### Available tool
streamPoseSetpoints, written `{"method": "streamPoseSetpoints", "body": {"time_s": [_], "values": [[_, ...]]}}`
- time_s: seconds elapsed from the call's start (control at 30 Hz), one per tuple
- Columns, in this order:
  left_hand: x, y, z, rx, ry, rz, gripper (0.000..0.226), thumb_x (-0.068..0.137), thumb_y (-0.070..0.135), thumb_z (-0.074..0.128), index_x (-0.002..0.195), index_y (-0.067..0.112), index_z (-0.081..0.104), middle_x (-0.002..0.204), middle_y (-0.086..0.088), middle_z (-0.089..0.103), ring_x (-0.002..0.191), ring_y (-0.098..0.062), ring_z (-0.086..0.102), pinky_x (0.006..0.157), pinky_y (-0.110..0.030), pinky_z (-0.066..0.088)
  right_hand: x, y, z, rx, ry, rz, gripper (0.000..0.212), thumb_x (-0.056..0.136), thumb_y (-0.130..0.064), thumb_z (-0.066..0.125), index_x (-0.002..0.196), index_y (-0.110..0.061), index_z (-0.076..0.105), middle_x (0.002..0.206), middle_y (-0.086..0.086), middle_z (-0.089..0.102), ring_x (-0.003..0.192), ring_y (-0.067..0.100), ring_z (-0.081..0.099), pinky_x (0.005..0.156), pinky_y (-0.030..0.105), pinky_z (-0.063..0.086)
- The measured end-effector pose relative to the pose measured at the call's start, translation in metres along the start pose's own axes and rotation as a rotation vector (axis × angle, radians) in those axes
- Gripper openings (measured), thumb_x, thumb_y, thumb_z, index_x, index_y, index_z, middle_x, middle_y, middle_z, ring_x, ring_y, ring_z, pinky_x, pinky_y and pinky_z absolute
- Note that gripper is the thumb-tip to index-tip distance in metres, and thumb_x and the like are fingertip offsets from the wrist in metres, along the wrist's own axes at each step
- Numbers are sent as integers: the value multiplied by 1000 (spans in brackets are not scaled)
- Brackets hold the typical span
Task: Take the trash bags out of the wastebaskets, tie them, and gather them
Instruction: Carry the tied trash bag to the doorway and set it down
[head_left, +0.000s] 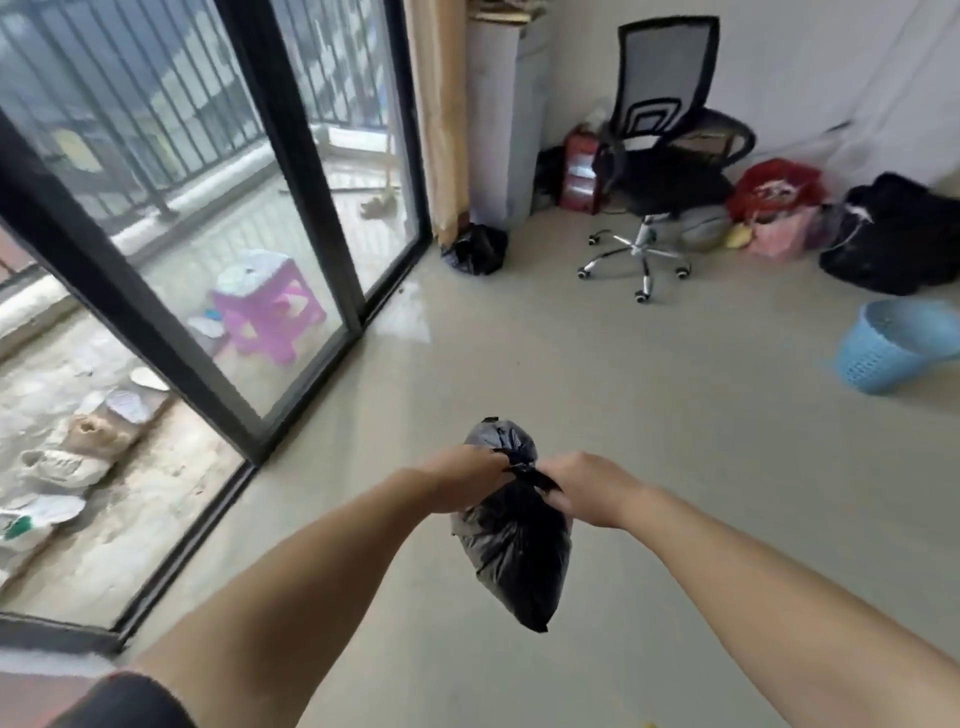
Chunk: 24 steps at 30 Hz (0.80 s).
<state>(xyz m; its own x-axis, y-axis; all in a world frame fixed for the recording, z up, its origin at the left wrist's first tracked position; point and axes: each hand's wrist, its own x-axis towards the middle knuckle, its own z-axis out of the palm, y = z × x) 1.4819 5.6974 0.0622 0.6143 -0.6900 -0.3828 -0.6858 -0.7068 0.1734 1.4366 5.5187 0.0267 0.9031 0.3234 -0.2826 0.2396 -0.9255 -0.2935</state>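
The person holds a small black trash bag (511, 551) up in the air, over the floor (649, 415). The left hand (467, 480) and the right hand (587, 486) each pinch the bag's twisted top. A blue wastebasket (893, 345) sits far off to the right, and another black bag (475, 249) lies by the glass door (291, 208).

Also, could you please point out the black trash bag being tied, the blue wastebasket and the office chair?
black trash bag (514, 556), head view, on its bulging body below the knot.
blue wastebasket (878, 358), head view, on its perforated side wall.
office chair (667, 67), head view, on its mesh backrest.
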Motion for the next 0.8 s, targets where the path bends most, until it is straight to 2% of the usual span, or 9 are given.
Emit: {"method": "streamPoseSetpoints", "body": {"time_s": [0.1, 0.4, 0.53, 0.67, 0.8], "values": [[61, 65, -9, 25, -8, 87, 37, 102, 31, 31, 107, 4, 56, 109, -20, 63, 93, -38, 60, 66, -33, 34, -51, 73, -9, 38, 34, 104, 21, 89, -27, 47, 104, -14, 54, 105, 13, 66, 97, 33, 61, 76, 40, 49], [221, 279, -39, 135, -72, 382, 38, 102, 37, 30, 104, 7, 54, 101, -16, 64, 90, -36, 60, 67, -36, 39, -219, 261, -38, 118, 110, 436, 21, 92, -27, 47, 104, -11, 53, 104, 12, 64, 95, 33, 60, 75, 40, 48], [271, 360, -51, 184, -127, 541, 39, 103, 35, 29, 104, 5, 54, 97, -14, 62, 84, -31, 57, 65, -33, 35, -281, 314, -42, 196, 150, 609, 15, 93, -23, 46, 97, -9, 50, 97, 11, 61, 85, 30, 56, 67, 36, 41], [321, 426, -54, 263, -189, 667, 38, 103, 36, 27, 103, 7, 51, 95, -13, 61, 88, -31, 59, 70, -38, 41, -326, 359, -41, 239, 173, 739, 16, 93, -22, 45, 99, -8, 51, 94, 11, 60, 83, 30, 57, 67, 37, 43], [370, 484, -63, 322, -223, 793, 31, 103, 36, 26, 91, 13, 44, 83, -6, 51, 84, -30, 57, 72, -40, 43, -357, 410, -43, 258, 202, 847, 14, 92, -22, 46, 97, -11, 52, 93, 10, 62, 80, 29, 59, 67, 38, 47]]}}
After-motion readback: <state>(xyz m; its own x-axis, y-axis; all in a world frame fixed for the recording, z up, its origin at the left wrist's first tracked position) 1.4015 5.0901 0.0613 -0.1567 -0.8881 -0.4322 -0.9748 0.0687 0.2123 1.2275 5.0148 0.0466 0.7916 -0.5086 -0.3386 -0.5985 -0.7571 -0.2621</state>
